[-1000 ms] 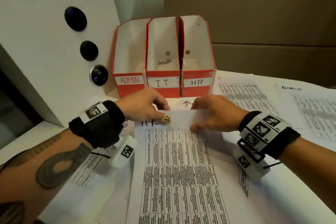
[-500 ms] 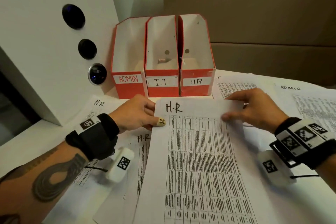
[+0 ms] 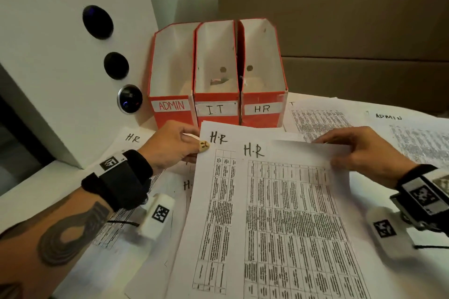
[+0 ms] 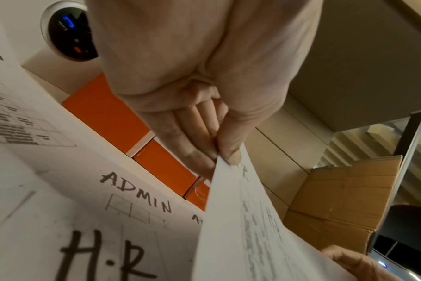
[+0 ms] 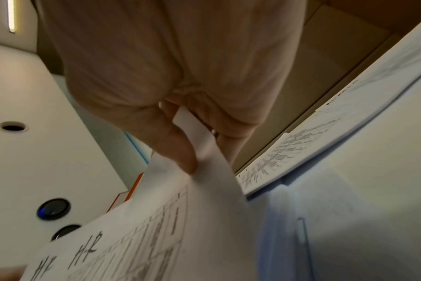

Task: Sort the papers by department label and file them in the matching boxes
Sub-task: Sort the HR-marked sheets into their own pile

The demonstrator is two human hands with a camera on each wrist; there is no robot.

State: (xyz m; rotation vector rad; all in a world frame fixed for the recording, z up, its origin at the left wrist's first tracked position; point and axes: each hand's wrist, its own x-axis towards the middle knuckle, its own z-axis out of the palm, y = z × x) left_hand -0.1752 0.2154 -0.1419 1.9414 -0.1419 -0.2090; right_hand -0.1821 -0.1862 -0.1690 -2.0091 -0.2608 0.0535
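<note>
Pinching the upper left edge of a sheet headed H·R, the left hand (image 3: 170,145) is holding it with thumb pressed against curled fingers (image 4: 192,144), the paper clamped between them. That lower HR sheet (image 3: 218,189) is lying partly under a second one, the upper HR sheet (image 3: 291,213), whose heading is sitting just to the right of the left thumb. The right hand (image 3: 364,150) is gripping the upper right corner of this second sheet, thumb (image 5: 178,152) on top and fingers underneath, and the corner is curling up between them. Both sheets are being held just above the other papers, their top edges close to the boxes.

Just beyond the left fingertips, three orange file boxes are standing side by side, touching: the ADMIN box (image 3: 171,105), the IT box (image 3: 216,109) and the HR box (image 3: 262,108). Beyond the right fingers, an ADMIN sheet (image 3: 413,133) and another printed sheet (image 3: 320,121) are lying flat on the table (image 3: 36,184). Below the left hand, more papers are lying spread out, one marked ADMIN (image 4: 137,192). A white panel (image 3: 60,56) with round dark buttons is standing left of the left hand.
</note>
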